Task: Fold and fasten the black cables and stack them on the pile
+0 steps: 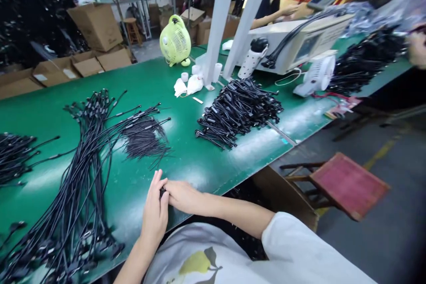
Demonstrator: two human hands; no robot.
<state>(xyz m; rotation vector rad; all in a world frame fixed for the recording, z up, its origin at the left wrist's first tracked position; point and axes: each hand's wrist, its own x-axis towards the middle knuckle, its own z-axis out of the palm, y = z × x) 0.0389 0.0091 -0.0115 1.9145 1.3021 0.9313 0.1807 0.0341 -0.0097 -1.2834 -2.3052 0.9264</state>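
My left hand (pixel 153 213) and my right hand (pixel 184 197) meet just above the front edge of the green table. A small black object (pixel 162 191) shows between them, mostly hidden by the fingers; its kind cannot be made out. The left fingers point forward, with the thumb bent in against the object. My right hand's fingers are curled and pressed to the left palm side. Beyond the hands lies a pile of thin black ties (pixel 143 140). To their left spreads a large bundle of long black cables (pixel 89 164); ahead to the right is a heap of coiled black cables (pixel 238 108).
Along the green table (pixel 186 151) stand a green fan (pixel 175 42), white rolls (pixel 196 82), a spotted bottle (pixel 251 60), a boxy machine (pixel 299 46) and a small white fan (pixel 317 75). A red-topped stool (pixel 351 184) is at right. Another person's arm (pixel 274 17) reaches in behind the machine.
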